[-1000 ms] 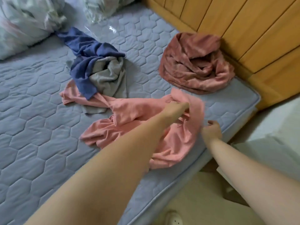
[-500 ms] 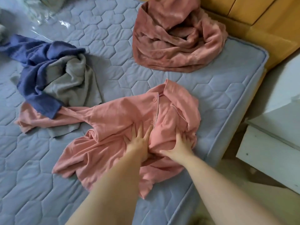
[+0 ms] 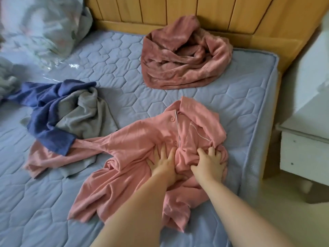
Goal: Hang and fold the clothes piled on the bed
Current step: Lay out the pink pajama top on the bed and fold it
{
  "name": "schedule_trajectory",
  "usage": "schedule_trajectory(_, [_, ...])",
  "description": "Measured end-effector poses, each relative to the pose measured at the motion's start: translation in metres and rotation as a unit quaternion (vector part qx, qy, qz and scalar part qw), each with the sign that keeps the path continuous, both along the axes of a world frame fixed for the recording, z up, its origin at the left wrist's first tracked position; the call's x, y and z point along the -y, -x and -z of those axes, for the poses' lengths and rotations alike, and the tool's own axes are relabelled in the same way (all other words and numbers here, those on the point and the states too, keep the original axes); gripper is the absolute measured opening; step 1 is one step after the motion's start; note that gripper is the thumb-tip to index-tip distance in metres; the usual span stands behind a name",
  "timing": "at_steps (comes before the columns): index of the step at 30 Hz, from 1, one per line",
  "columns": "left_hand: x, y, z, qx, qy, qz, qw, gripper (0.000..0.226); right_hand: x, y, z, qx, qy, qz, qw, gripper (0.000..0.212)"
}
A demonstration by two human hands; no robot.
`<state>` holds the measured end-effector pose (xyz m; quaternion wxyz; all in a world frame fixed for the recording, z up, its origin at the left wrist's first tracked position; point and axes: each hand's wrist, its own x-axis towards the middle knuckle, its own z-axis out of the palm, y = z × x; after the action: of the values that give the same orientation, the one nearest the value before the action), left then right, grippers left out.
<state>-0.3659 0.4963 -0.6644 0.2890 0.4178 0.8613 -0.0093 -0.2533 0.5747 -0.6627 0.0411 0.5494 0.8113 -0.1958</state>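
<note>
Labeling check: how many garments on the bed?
4, maybe more hidden: pink shirt under both hands, blue one draped over a grey one at left, dusty-pink one by the headboard.

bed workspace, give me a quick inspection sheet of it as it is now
surface: quilted blue mattress, partly covered by clothes
job's things: pink shirt spread crumpled, collar away from the person; blue garment and grey garment tangled together, overlapping the shirt's sleeve; dusty pink garment heaped by the headboard
clutter: bagged bedding at far left
grippers: left hand flat on the shirt; right hand bunching its fabric
cables: nothing seen
surroundings: white nightstand beside the bed
</note>
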Motion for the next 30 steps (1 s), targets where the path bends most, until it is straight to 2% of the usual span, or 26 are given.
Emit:
schedule_trajectory(4, [0.009,0.005,-0.014,-0.05,0.003,0.076,0.996,0.101,0.018,-0.019,-0.01,-0.021,-0.03,0.011,0.999,0.027])
schedule_trajectory(7, [0.025,0.015,-0.044,-0.004,0.027,0.165,0.986,0.073,0.05,-0.035,-0.019,-0.068,0.016,0.042,0.997,0.008])
schedule_trajectory(9, [0.041,0.016,-0.063,0.06,0.075,0.227,0.969,0.05,0.076,-0.046,-0.028,-0.114,0.019,0.073,0.991,0.009])
schedule_trajectory(11, [0.061,0.014,-0.072,0.187,0.155,0.22,0.945,0.042,0.1,-0.062,-0.037,-0.141,-0.079,0.061,0.985,0.015])
schedule_trajectory(13, [0.076,0.013,-0.079,0.312,0.252,0.175,0.899,0.04,0.126,-0.077,-0.043,-0.147,-0.194,0.012,0.97,0.028])
schedule_trajectory(14, [0.081,0.014,-0.085,0.358,0.291,0.173,0.87,0.034,0.139,-0.083,-0.041,-0.141,-0.227,-0.007,0.963,0.034])
schedule_trajectory(15, [0.083,0.015,-0.091,0.376,0.304,0.175,0.858,0.03,0.148,-0.088,-0.038,-0.126,-0.251,-0.022,0.959,0.037])
schedule_trajectory(16, [0.084,0.016,-0.098,0.368,0.275,0.173,0.871,0.028,0.155,-0.092,-0.035,-0.11,-0.256,-0.026,0.96,0.038])
schedule_trajectory(17, [0.083,0.016,-0.102,0.328,0.198,0.165,0.909,0.026,0.158,-0.095,-0.032,-0.1,-0.244,-0.019,0.964,0.037])
schedule_trajectory(18, [0.08,0.017,-0.103,0.265,0.087,0.152,0.948,0.021,0.159,-0.096,-0.028,-0.093,-0.22,0.001,0.971,0.036])
schedule_trajectory(19, [0.077,0.019,-0.099,0.184,-0.021,0.135,0.973,0.018,0.158,-0.095,-0.027,-0.083,-0.19,0.027,0.978,0.042])
schedule_trajectory(20, [0.076,0.023,-0.095,0.093,-0.101,0.131,0.982,0.021,0.155,-0.092,-0.024,-0.083,-0.154,0.055,0.983,0.05])
schedule_trajectory(21, [0.078,0.026,-0.088,0.029,-0.133,0.134,0.982,0.037,0.153,-0.087,-0.028,-0.094,-0.1,0.092,0.986,0.056])
schedule_trajectory(22, [0.083,0.026,-0.078,0.011,-0.119,0.137,0.983,0.054,0.154,-0.081,-0.034,-0.119,-0.04,0.138,0.982,0.059])
schedule_trajectory(23, [0.088,0.025,-0.068,0.036,-0.095,0.129,0.986,0.062,0.157,-0.076,-0.041,-0.152,0.016,0.183,0.971,0.06])
schedule_trajectory(24, [0.094,0.023,-0.062,0.081,-0.073,0.119,0.987,0.059,0.162,-0.071,-0.045,-0.19,0.06,0.217,0.956,0.059])
schedule_trajectory(26, [0.102,0.021,-0.053,0.155,-0.051,0.101,0.981,0.038,0.168,-0.066,-0.051,-0.22,0.12,0.243,0.937,0.074])
schedule_trajectory(28, [0.109,0.021,-0.06,0.231,-0.061,0.052,0.97,0.014,0.168,-0.067,-0.052,-0.18,0.171,0.246,0.937,0.094])
schedule_trajectory(29, [0.11,0.022,-0.068,0.277,-0.068,0.034,0.958,0.011,0.165,-0.068,-0.053,-0.139,0.183,0.241,0.943,0.089])
schedule_trajectory(30, [0.108,0.023,-0.075,0.302,-0.077,0.034,0.949,0.015,0.163,-0.07,-0.058,-0.103,0.179,0.24,0.948,0.072])
